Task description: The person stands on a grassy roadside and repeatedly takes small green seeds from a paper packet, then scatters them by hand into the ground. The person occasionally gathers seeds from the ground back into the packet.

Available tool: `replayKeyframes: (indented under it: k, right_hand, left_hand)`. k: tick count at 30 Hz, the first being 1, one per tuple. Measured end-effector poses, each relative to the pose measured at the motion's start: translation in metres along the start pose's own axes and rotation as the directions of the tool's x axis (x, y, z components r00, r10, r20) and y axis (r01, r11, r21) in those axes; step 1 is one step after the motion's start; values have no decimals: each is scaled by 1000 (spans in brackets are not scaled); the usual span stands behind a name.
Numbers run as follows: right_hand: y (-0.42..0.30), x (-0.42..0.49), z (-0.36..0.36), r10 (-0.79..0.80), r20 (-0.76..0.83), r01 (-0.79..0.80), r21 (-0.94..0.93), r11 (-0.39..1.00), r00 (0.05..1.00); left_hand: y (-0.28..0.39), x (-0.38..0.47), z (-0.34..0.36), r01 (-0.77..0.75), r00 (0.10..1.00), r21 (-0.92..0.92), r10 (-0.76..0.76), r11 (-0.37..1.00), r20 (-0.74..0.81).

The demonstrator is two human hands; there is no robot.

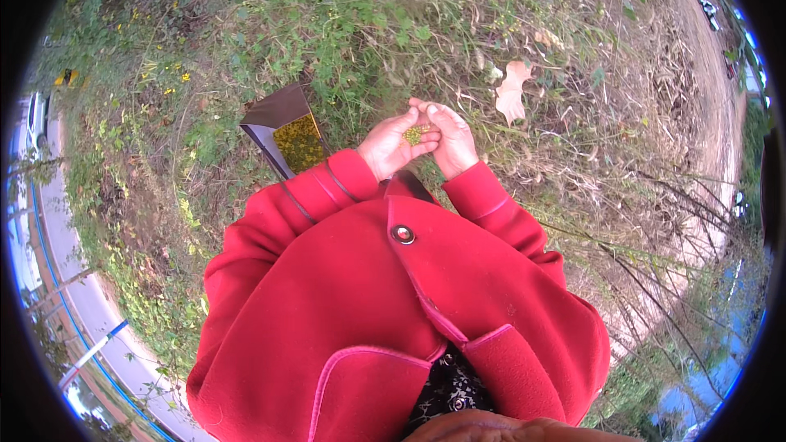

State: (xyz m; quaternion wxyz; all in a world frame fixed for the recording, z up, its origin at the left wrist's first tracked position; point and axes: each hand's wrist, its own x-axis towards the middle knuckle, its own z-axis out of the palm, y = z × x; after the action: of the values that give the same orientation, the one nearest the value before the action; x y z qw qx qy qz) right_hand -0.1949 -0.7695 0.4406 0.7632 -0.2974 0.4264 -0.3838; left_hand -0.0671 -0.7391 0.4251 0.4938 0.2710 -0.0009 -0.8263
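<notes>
My left hand [385,146] is turned palm up in front of my chest, its fingers curled around a small cluster of yellow-green flower buds [412,135]. Against it from the other side rests my right hand [455,138], thumb and fingers bent near the left fingertips. Whether the right fingers pinch anything is hidden where the hands meet. Close to my left forearm stands an open dark-brown box or bag [279,108] with a pale inside. Many small yellow and green flower heads [299,142] lie in it.
Grass and weeds [344,18] cover the ground around me. A large dry leaf [513,92] lies beyond my right hand. Yellow flowers [185,77] grow at the left. Thin bare stems [638,258] rise at the right, before a dirt path [700,135]. A paved road [92,313] runs at far left.
</notes>
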Motion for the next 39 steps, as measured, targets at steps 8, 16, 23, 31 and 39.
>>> replayKeyframes:
  k: [8,16,23,31,39]
  right_hand:
    - [6,7,-1,89,95,-106,188,976,991]
    - [16,17,-3,66,43,-71,137,988,997]
    - [12,22,-7,95,-61,-76,267,961,994]
    - [-50,61,-62,-477,-242,403,-297,866,845]
    - [-117,92,-84,-553,-331,405,-421,812,764]
  left_hand:
    - [2,2,-6,-9,999,138,3,990,47]
    - [2,-2,-9,106,994,241,-95,965,-58]
    - [2,-3,-6,215,976,210,-204,954,-73]
    - [4,-2,-9,179,983,80,-175,981,-54]
    - [8,-3,-13,141,988,39,-138,989,-65]
